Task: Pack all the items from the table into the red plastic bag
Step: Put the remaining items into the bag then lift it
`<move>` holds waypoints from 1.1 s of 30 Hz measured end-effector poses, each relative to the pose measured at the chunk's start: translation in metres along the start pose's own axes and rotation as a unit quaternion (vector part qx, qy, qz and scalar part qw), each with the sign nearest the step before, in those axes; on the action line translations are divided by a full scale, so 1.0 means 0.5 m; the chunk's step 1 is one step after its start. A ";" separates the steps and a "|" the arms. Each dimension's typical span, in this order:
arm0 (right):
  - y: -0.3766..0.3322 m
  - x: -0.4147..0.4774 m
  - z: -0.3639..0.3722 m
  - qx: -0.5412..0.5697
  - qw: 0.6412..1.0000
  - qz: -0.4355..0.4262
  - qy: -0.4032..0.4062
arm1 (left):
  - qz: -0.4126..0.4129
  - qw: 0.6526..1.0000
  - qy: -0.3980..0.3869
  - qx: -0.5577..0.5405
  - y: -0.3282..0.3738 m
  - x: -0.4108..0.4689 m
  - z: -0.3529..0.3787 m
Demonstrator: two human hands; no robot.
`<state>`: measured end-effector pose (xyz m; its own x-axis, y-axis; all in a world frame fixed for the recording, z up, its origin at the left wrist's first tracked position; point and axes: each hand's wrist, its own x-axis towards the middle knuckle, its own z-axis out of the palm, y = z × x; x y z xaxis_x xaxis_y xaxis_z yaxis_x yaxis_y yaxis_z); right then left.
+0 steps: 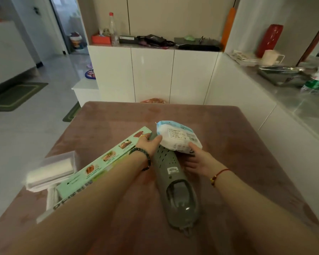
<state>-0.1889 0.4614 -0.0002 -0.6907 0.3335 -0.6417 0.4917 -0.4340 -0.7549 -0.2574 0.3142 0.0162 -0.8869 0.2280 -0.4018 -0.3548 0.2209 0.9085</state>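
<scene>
The right hand (195, 157) grips the pack (177, 137); the left hand (149, 143) touches it, grip unclear. Lift it gently off the grey thing (170, 171).

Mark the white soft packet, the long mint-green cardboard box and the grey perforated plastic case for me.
white soft packet (178, 136): head view, printed label.
long mint-green cardboard box (108, 159): head view, top face.
grey perforated plastic case (170, 178): head view, middle body.

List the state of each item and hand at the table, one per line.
White packet: held tilted over the grey device's far end.
Right hand: grips the packet's near edge.
Left hand: touches the packet's left side; grip unclear.
Grey device: lying flat on the table.
Green box: lying flat.
White roller: lying beside the green box.
</scene>
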 end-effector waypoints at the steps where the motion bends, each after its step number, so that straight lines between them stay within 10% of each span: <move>1: 0.002 0.018 0.001 0.020 1.000 0.008 -0.003 | 0.001 1.000 0.010 0.013 0.000 0.017 0.013; 8: -0.010 0.061 0.008 0.200 0.979 0.041 -0.026 | 0.063 0.989 0.085 0.108 0.004 0.025 0.071; 14: -0.038 -0.045 0.004 0.324 0.921 0.010 -0.214 | 0.271 0.953 -0.041 0.129 0.017 -0.132 0.076; 21: -0.060 -0.329 -0.035 0.112 0.945 -0.153 -0.267 | 0.203 0.913 -0.322 0.149 0.041 -0.341 -0.068; 25: -0.015 -0.498 -0.004 -0.008 0.939 -0.207 -0.275 | 0.033 0.943 -0.314 -0.105 0.054 -0.471 -0.159; 33: 0.101 -0.688 0.137 -0.187 0.924 -0.238 -0.234 | 0.056 0.973 -0.224 0.011 0.007 -0.644 -0.300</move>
<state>0.0374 0.2673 0.1917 -0.9864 -0.0243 -0.1627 0.1623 0.0171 -0.9866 -0.0173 0.0994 0.1662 -0.7001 0.6407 -0.3153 -0.2525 0.1909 0.9486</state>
